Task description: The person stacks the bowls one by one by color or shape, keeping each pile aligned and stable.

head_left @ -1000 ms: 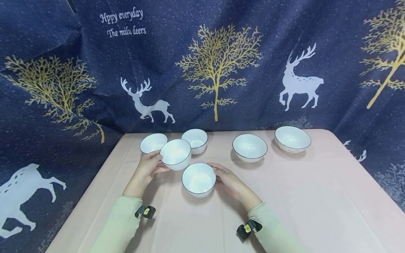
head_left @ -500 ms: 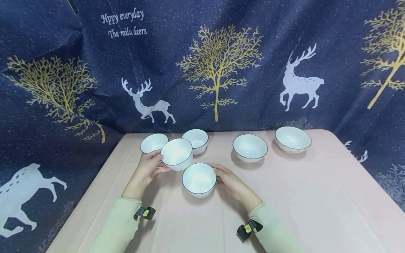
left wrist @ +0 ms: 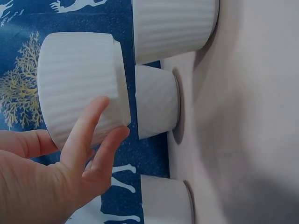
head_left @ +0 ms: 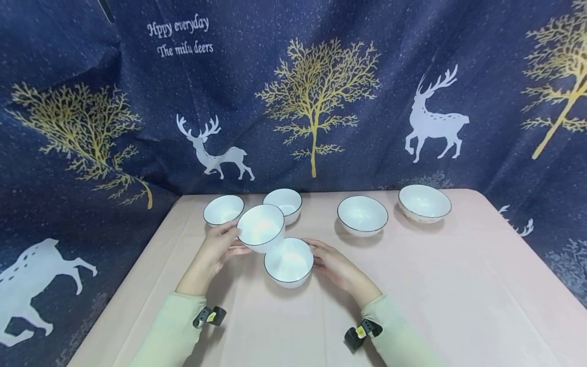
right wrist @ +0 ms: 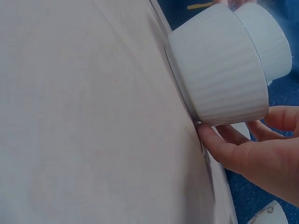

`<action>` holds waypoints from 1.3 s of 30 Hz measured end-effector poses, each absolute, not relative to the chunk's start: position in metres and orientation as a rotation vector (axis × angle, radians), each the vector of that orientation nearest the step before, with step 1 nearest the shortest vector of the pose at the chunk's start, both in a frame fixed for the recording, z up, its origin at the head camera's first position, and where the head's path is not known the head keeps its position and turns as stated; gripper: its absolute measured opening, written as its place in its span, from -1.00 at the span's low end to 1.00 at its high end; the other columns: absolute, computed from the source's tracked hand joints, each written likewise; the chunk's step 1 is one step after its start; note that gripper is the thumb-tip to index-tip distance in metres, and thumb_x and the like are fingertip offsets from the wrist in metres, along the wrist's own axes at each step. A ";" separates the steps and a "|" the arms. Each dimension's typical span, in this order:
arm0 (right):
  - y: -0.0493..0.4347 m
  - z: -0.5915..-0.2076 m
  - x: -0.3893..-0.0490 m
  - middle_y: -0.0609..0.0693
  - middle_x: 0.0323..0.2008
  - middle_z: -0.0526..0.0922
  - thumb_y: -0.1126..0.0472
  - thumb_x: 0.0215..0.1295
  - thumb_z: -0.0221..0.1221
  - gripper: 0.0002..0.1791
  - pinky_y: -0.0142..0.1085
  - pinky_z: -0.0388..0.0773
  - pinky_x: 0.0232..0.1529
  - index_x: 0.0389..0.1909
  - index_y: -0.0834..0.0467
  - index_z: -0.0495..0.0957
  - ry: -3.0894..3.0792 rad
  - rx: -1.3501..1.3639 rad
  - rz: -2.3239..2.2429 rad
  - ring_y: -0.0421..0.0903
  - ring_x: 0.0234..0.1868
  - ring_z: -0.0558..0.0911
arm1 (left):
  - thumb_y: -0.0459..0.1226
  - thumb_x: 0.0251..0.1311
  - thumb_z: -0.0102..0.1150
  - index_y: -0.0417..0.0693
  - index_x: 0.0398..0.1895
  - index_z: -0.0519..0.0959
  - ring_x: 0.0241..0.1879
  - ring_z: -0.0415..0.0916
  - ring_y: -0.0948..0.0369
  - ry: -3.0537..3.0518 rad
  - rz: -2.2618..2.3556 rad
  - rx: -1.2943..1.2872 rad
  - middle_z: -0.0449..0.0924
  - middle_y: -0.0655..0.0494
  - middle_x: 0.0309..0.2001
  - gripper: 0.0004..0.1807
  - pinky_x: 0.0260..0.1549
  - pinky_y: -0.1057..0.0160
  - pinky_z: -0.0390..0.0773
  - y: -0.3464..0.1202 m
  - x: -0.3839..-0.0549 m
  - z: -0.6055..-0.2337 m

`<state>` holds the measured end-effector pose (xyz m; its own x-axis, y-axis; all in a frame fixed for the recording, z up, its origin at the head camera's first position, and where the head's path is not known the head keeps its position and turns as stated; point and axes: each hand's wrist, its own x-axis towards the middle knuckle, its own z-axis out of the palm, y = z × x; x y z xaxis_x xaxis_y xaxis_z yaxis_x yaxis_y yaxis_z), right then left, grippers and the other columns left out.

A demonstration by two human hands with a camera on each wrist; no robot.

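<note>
My left hand (head_left: 219, 251) grips a white bowl (head_left: 260, 224) with a thin dark rim by its left side. Seen from the left wrist, this ribbed bowl (left wrist: 77, 79) hangs clear of the table, fingers spread along its side and foot. A second white bowl (head_left: 289, 261) stands upright on the table, closer to me. My right hand (head_left: 334, 266) holds it at its right side. In the right wrist view, fingertips press low on that ribbed bowl (right wrist: 215, 70), near its base. The raised bowl overlaps its far left rim in the head view.
Behind my left hand, two smaller white bowls stand at the back, one left (head_left: 222, 210) and one nearer the middle (head_left: 290, 203). Two wider bowls, one nearer (head_left: 362, 216) and one farther right (head_left: 424, 204), stand on the pink-covered table (head_left: 440, 290). A dark blue deer-print cloth (head_left: 367, 20) hangs behind.
My left hand has moved slightly right and toward me with its bowl, which now overlaps the standing bowl's rim in the head view. The right hand and its bowl stay put.
</note>
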<state>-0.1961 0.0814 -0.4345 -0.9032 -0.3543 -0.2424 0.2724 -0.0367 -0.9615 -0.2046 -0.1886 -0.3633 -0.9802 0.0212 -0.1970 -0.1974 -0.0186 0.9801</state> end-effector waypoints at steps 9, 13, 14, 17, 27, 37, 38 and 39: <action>0.083 -0.434 -0.196 0.21 0.33 0.33 0.17 0.50 -0.17 -0.49 0.04 0.28 0.36 0.40 0.21 0.22 1.815 -0.108 -1.997 0.15 0.29 0.38 | -0.44 0.35 -0.17 -0.43 0.39 0.13 -0.36 0.63 0.16 2.097 2.125 -0.130 0.29 -0.53 0.16 -0.45 -0.17 0.13 0.70 -0.181 -0.199 -0.363; 0.083 -0.433 -0.197 0.21 0.33 0.33 0.17 0.50 -0.18 -0.49 0.03 0.27 0.37 0.41 0.22 0.20 1.816 -0.118 -2.001 0.15 0.30 0.37 | -0.45 0.34 -0.16 -0.45 0.39 0.13 -0.35 0.63 0.14 2.080 2.129 -0.096 0.29 -0.55 0.15 -0.45 -0.17 0.09 0.70 -0.176 -0.197 -0.362; 0.084 -0.434 -0.197 0.22 0.33 0.33 0.18 0.51 -0.18 -0.49 0.03 0.26 0.37 0.41 0.23 0.20 1.814 -0.124 -2.003 0.15 0.30 0.36 | -0.45 0.34 -0.16 -0.45 0.39 0.13 -0.34 0.63 0.14 2.074 2.129 -0.089 0.29 -0.55 0.15 -0.45 -0.16 0.07 0.69 -0.175 -0.197 -0.362; 0.084 -0.435 -0.198 0.21 0.33 0.33 0.18 0.50 -0.19 -0.49 0.03 0.26 0.38 0.41 0.23 0.20 1.811 -0.139 -2.002 0.15 0.30 0.37 | -0.45 0.34 -0.14 -0.45 0.38 0.14 -0.33 0.63 0.13 2.054 2.131 -0.086 0.29 -0.54 0.15 -0.45 -0.16 0.06 0.69 -0.173 -0.195 -0.362; 0.083 -0.437 -0.196 0.24 0.31 0.35 0.18 0.50 -0.17 -0.49 0.03 0.30 0.34 0.40 0.25 0.20 1.809 -0.137 -2.016 0.14 0.25 0.42 | -0.47 0.34 -0.13 -0.43 0.34 0.23 -0.31 0.64 0.08 2.054 2.097 -0.029 0.35 -0.42 0.10 -0.50 -0.17 0.06 0.70 -0.168 -0.191 -0.368; 0.082 -0.438 -0.195 0.27 0.30 0.34 0.18 0.49 -0.15 -0.45 0.00 0.33 0.34 0.43 0.27 0.12 1.800 -0.104 -2.019 0.14 0.27 0.39 | -0.50 0.32 -0.09 -0.44 0.30 0.28 -0.36 0.63 0.11 2.100 2.030 -0.018 0.41 -0.35 -0.01 -0.53 -0.22 0.10 0.72 -0.164 -0.187 -0.374; 0.082 -0.438 -0.195 0.28 0.30 0.34 0.19 0.49 -0.15 -0.45 -0.01 0.33 0.34 0.43 0.28 0.11 1.796 -0.103 -2.022 0.14 0.27 0.40 | -0.50 0.32 -0.08 -0.44 0.30 0.29 -0.37 0.63 0.10 2.102 2.027 -0.018 0.42 -0.35 -0.02 -0.53 -0.23 0.10 0.72 -0.164 -0.187 -0.374; 0.082 -0.438 -0.194 0.29 0.30 0.34 0.19 0.49 -0.15 -0.44 -0.01 0.33 0.34 0.44 0.28 0.10 1.795 -0.103 -2.024 0.13 0.26 0.40 | -0.51 0.31 -0.07 -0.44 0.30 0.29 -0.37 0.64 0.10 2.105 2.026 -0.018 0.42 -0.34 -0.03 -0.53 -0.24 0.10 0.73 -0.163 -0.186 -0.374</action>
